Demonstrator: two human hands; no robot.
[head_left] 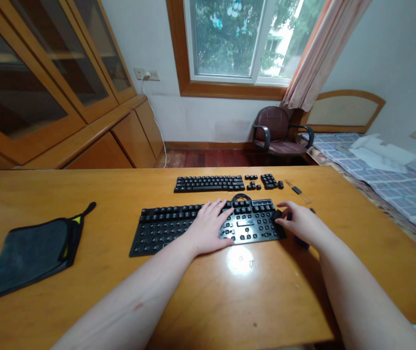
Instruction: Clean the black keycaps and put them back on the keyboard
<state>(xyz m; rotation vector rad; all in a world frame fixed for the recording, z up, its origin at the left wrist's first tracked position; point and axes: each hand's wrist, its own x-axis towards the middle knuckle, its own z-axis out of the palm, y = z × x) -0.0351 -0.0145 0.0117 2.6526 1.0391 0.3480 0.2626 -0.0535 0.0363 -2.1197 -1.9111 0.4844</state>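
A black keyboard base (179,233) lies on the wooden table, most of its keycaps off and its switches bare; rows of caps remain along its far side. My left hand (212,226) rests flat across its middle with the fingers spread, hiding part of it. At the base's right end, my right hand (295,218) is closed, thumb and fingers pinching a small black object (277,216) whose kind I cannot make out. Behind the base, removed keycaps (210,183) stand in keyboard order, and a keycap puller (296,190) with wire loops lies to their right.
A dark blue object (302,242) sits partly hidden under my right wrist. To the left lies a dark grey cloth pouch (36,248) with a strap. Behind the keyboard base is a coiled black cable (242,197). A chair (274,129) and a bed (386,170) are beyond the table.
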